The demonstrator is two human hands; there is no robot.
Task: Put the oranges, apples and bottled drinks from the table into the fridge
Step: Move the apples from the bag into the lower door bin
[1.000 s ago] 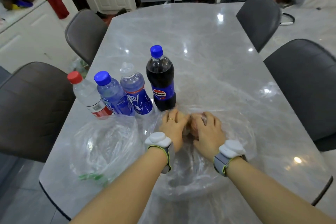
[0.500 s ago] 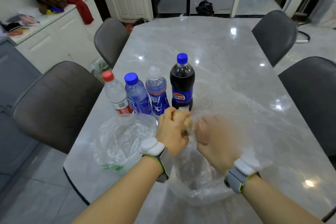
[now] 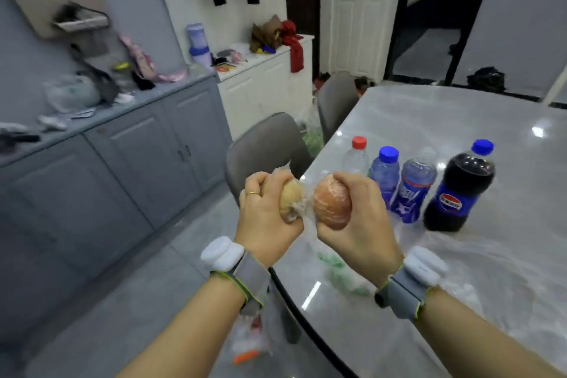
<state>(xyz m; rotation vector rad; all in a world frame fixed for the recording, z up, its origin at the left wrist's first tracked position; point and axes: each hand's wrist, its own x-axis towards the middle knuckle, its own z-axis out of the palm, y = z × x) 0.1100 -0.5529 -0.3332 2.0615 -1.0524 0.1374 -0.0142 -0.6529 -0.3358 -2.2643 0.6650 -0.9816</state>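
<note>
My left hand (image 3: 265, 218) grips a yellowish fruit (image 3: 291, 201) wrapped in clear film. My right hand (image 3: 362, 221) grips a reddish-orange apple (image 3: 333, 205), also in film. Both fruits are held side by side in the air over the table's left edge. On the marble table (image 3: 460, 120) stand several bottles in a row: a red-capped water bottle (image 3: 356, 156), two blue drink bottles (image 3: 385, 172) (image 3: 414, 187), and a dark cola bottle (image 3: 460, 190). The fridge is not in view.
Clear plastic bags (image 3: 460, 258) lie crumpled on the table near my right wrist. Grey chairs (image 3: 267, 144) stand along the table's left side. Grey cabinets (image 3: 122, 163) with a cluttered counter run along the left wall; a white cabinet (image 3: 267, 83) stands behind.
Both hands have lifted out of the plastic bag, each with a fruit, and my view has swung left toward the cabinets. The bottles have not moved.
</note>
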